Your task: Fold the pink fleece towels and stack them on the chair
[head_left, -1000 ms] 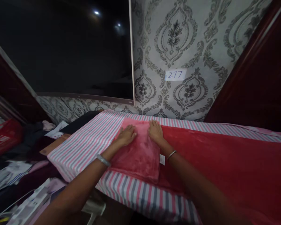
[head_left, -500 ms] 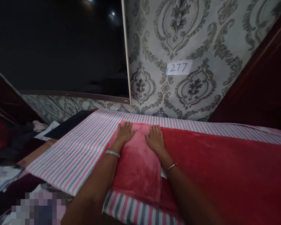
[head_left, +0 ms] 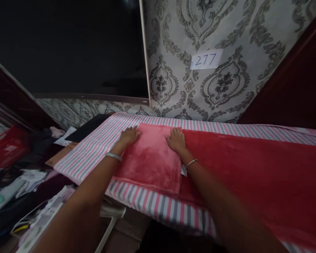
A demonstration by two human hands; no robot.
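Note:
A red plush blanket (head_left: 247,172) lies along a surface covered by a pink, grey and white striped cloth (head_left: 92,147). Its left end is folded over, showing a lighter pinkish-red flap (head_left: 152,158). My right hand (head_left: 177,140) rests flat on the flap's right side near the far corner, fingers stretched out. At the far left edge of the fold is my left hand (head_left: 129,136), open, its fingers lying across the edge and the striped cloth. A small white tag (head_left: 183,170) sticks out beside the flap, below my right wrist.
Behind the surface stands a patterned wall with a paper (head_left: 206,59) marked 277. A large dark television screen (head_left: 68,49) is at upper left. Clothes (head_left: 28,181), a red box (head_left: 7,147) and a white power strip (head_left: 42,218) sit at left. A metal leg (head_left: 106,232) shows below.
My left hand has slid left off the flap's middle to its left edge. My right hand stays at about the same place on the fold. The view has tilted down.

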